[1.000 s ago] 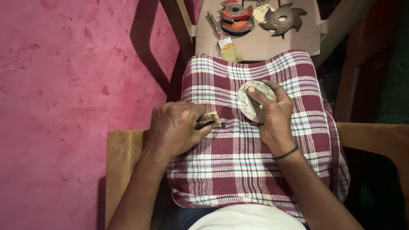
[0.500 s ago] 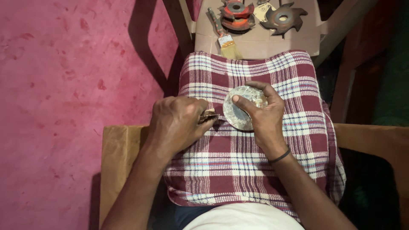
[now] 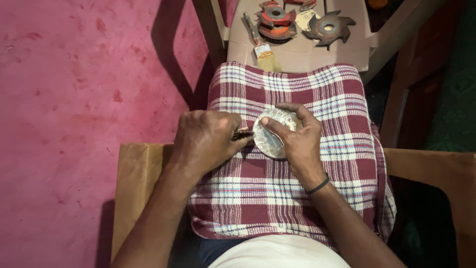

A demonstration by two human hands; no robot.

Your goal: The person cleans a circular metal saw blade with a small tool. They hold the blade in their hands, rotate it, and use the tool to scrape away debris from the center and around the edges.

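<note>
- The right hand point(image 3: 297, 141) grips a pale round disc point(image 3: 270, 136), thumb across its face and fingers curled behind the rim, tilting it toward the other hand, probably so that its edge is within reach.
- The left hand point(image 3: 206, 141) is closed narrowly around a small dark tool point(image 3: 243, 134); only the tip shows, just touching the disc's left edge.
- Both hands rest on a checked cloth point(image 3: 297, 198) spread over the lap, which seems to steady the work and catch any dust.
- The disc lies between the two hands, over the middle of the lap.
- Ahead, on the table point(image 3: 297, 57), lie a brush point(image 3: 262, 42) and toothed cutters point(image 3: 328, 27), well apart from the hands.
</note>
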